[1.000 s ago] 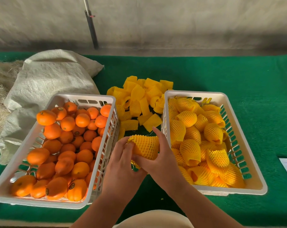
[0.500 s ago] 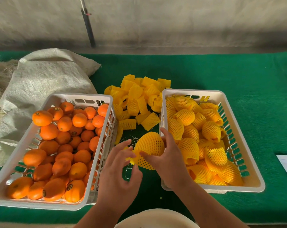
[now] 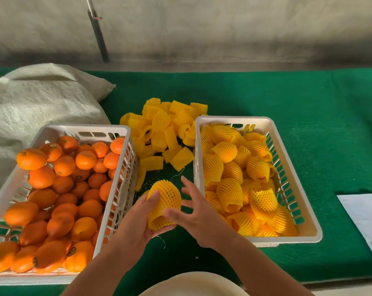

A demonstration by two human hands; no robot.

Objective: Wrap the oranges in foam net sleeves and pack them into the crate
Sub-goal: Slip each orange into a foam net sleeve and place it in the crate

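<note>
The person holds a wrapped orange in a yellow foam net sleeve over the gap between two white crates. The left hand cups it from below and from the left side, its grip curled round the sleeve. The right hand is just right of the wrapped orange with the fingers spread and straight, so its grip is wide and holds nothing (whether a fingertip touches the net cannot be told).

Left of the wrapped orange stands the crate of bare oranges, filled high. Right of it stands the packing crate, already full of sleeved fruit almost to the rim. Behind the wrapped orange lies a pile of empty sleeves, which closes the far end of the gap; one loose sleeve leans on the left crate's wall. The gap itself is narrow and both hands fill it.

Far left of the wrapped orange rests a white woven sack. Far right of it, past the packing crate, the tabletop with green felt is open, and a white paper lies at the edge. Behind everything is a grey wall with a dark pole leaning on it.
</note>
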